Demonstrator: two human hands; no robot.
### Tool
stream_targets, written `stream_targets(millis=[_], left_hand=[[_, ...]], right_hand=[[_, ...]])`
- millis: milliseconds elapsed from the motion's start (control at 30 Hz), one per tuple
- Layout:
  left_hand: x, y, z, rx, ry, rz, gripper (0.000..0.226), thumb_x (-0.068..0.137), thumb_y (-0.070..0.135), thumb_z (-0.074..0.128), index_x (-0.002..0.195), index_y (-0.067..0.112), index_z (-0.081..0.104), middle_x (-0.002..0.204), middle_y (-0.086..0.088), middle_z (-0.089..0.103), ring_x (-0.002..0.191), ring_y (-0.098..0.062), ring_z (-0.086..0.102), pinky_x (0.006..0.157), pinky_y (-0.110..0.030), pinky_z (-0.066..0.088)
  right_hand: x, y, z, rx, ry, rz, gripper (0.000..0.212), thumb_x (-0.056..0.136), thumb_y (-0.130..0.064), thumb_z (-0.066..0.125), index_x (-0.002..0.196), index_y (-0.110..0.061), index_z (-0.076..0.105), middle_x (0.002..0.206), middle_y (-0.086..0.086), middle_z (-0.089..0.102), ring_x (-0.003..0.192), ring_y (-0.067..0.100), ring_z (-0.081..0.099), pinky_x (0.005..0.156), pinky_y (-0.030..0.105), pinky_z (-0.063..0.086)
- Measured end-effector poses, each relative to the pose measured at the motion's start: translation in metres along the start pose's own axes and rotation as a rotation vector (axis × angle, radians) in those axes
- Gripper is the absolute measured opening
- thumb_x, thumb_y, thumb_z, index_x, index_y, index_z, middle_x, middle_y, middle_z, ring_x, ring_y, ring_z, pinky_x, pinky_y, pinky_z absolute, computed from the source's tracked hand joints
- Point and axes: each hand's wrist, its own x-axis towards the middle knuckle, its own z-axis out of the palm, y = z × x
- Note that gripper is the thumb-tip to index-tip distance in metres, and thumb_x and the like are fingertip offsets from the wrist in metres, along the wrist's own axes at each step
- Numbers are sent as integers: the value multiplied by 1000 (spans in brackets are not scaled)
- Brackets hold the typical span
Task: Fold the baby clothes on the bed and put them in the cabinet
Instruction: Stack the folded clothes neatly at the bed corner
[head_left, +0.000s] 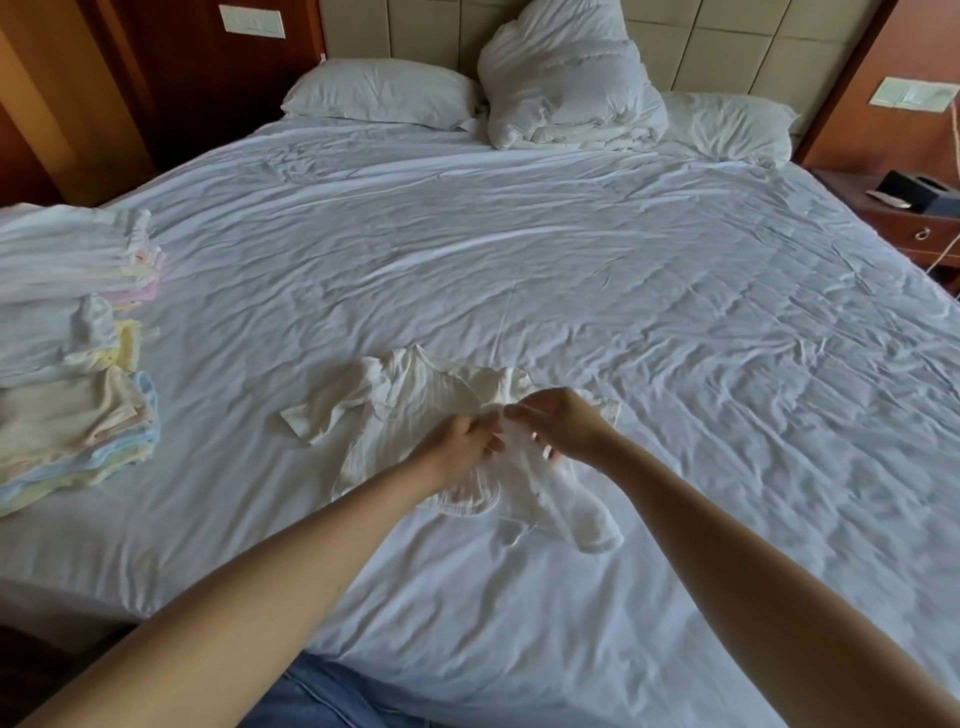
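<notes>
A cream baby top (395, 410) lies spread on the white bed (571, 270), one sleeve pointing left. Over its near side a small white ribbed garment (524, 493) is lifted a little off the sheet. My left hand (460, 441) pinches its upper edge. My right hand (558, 423) holds the same edge just to the right, fingers curled into the cloth. The lower part of the white garment hangs crumpled toward me. Part of the cream top is hidden under both hands.
Folded pastel baby clothes sit in stacks (72, 415) along the bed's left edge, with another pile (78, 254) behind them. Pillows (379, 93) and a bunched duvet (566, 83) lie at the headboard. A wooden nightstand (914, 218) stands at the right.
</notes>
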Motion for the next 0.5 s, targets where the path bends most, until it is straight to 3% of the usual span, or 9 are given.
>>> stream_targets(millis=[67,100,167,267,300,400,500], left_hand=[[-1,1,-6,49,57,-71,54,97,55,40,87,11,70,85,-9,74,85,-25,70,88,-40,55],[0,-1,-9,89,78,-84,54,98,50,42,90,5,69,87,-15,73,84,-27,70,86,-41,55],[-1,-7,-11,120,53,-68,38,96,36,55,96,-1,67,91,-21,72,83,-31,71,83,-47,57],[-6,-10,-11,189,2,-51,7,88,18,67,87,13,63,77,-4,71,67,-20,71,69,-35,58],[-7,-11,-10,225,7,-36,8,87,16,68,85,17,60,74,1,68,64,-18,70,67,-33,57],[-9,-9,-10,283,38,13,11,83,15,66,83,20,57,70,4,65,69,-22,69,70,-37,54],[-10,-6,-12,300,60,56,23,84,14,64,71,28,51,62,9,56,62,-17,62,63,-32,46]], right_hand=[[0,-4,6,80,-218,140,31,96,-24,48,91,-7,73,70,5,71,57,19,66,56,28,54],[2,-4,9,49,-236,157,28,94,-20,46,92,-9,72,72,6,72,58,20,68,58,31,56],[8,-1,15,-96,-98,70,24,91,-13,47,88,-19,70,75,3,73,60,21,69,59,37,59],[20,1,19,-351,133,-66,32,92,-15,40,97,-32,67,94,-7,70,66,16,68,60,34,55],[24,1,20,-425,144,-109,35,95,-17,38,105,-36,66,106,-8,66,74,14,66,61,31,50],[37,1,24,-609,1,-220,40,99,-18,40,128,-39,57,129,-6,48,100,17,60,70,29,40],[46,-2,28,-692,-129,-284,33,100,-22,45,125,-38,59,125,-2,44,98,19,59,73,31,45]])
